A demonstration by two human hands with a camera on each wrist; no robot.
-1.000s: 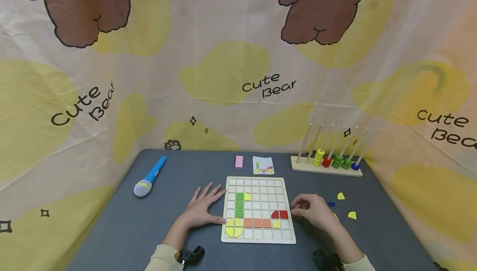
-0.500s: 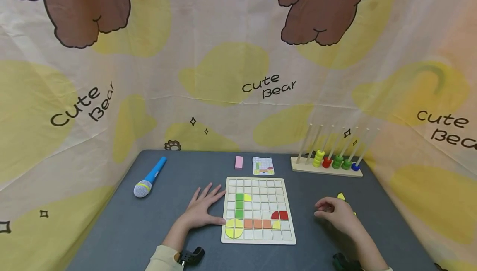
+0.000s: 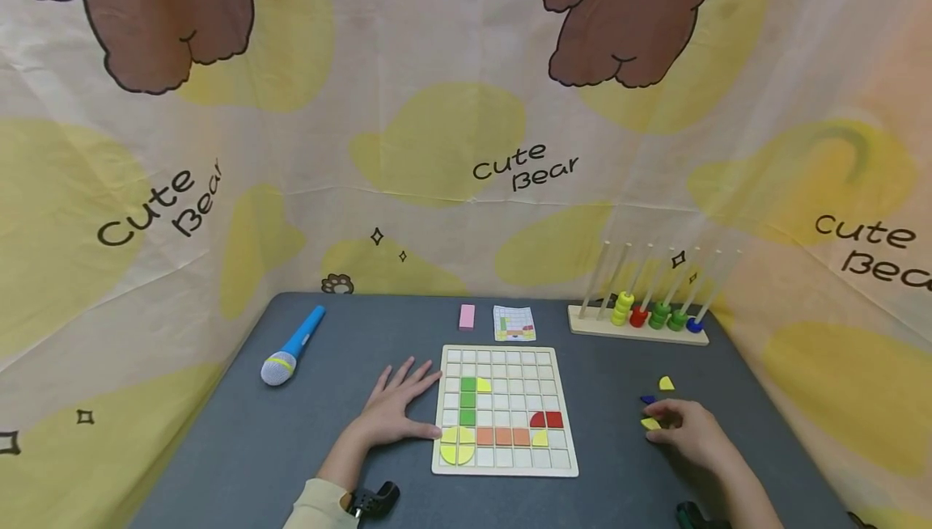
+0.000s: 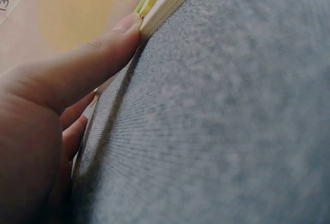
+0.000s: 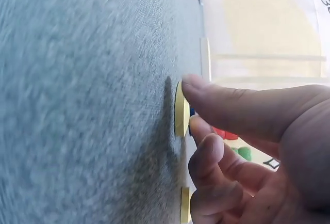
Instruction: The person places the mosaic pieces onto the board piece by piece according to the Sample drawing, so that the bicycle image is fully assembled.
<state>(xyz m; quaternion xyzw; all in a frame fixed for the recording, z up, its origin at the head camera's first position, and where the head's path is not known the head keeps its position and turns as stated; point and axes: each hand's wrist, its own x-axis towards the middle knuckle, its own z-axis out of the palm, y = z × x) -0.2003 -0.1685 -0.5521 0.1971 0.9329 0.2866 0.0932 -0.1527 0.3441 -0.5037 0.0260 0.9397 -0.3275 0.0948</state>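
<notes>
My left hand [image 3: 396, 412] lies with spread fingers at the left edge of a white grid board [image 3: 510, 371], thumb and a fingertip touching its rim. In the left wrist view the thumb [image 4: 111, 48] presses against the board's side. Green, yellow, orange and red pieces sit in some squares of the board. To the right, my right hand [image 3: 688, 432] pinches a yellow rounded piece [image 3: 650, 424] between thumb and finger, low at the table. The right wrist view shows that yellow piece [image 5: 181, 111] edge-on at the fingertips. A blue piece [image 3: 647, 399] lies just beyond the fingers.
Another yellow piece [image 3: 666, 383] lies farther back, and one more [image 5: 185, 205] shows beside the curled fingers. Behind the board are a pattern card [image 3: 514, 323] and a pink block [image 3: 467, 317]. A bead rack [image 3: 637, 327] stands back right; a blue toy microphone [image 3: 293, 347] lies left.
My right hand has moved right from beside the board to the loose pieces and has taken hold of a yellow one. The left hand has stayed in place.
</notes>
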